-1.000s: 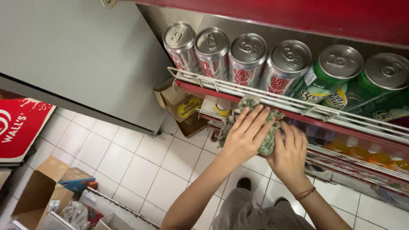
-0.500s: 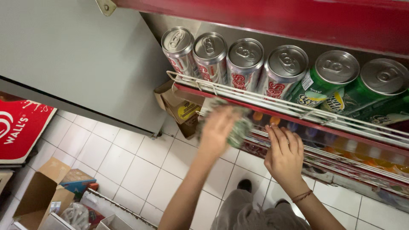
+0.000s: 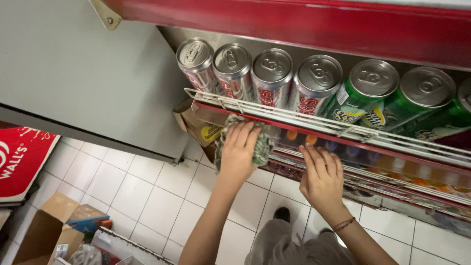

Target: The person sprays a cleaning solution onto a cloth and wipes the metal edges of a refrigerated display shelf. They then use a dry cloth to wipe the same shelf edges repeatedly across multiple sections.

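— Red trim caps the cooler above us, and below it a white wire rail runs along the shelf edge, slanting down to our right. Where does that leave us room?

— We have open air in front of the shelves and over the white tiled floor. On our left the grey door stands swung out, and cardboard boxes sit well below beside a red sign.

— And our left hand?

— We press it flat on a rag, fingers spread and laid over the cloth rather than balled up, pinning it against the front edge of the lower shelf, just under the rail's left end.

— How does the rag look?

— We see crumpled cloth, greenish with a pale woven pattern, bunched and poking out on both sides of our hand.

— Our right hand?

— We rest it with fingers straight and loose on the lower shelf's front strip, near the rag but apart from it, holding nothing. A thin cord is at our wrist.

— Above the rail?

— Four silver-and-red cans stand in a row, then green cans to our right, all touching side by side
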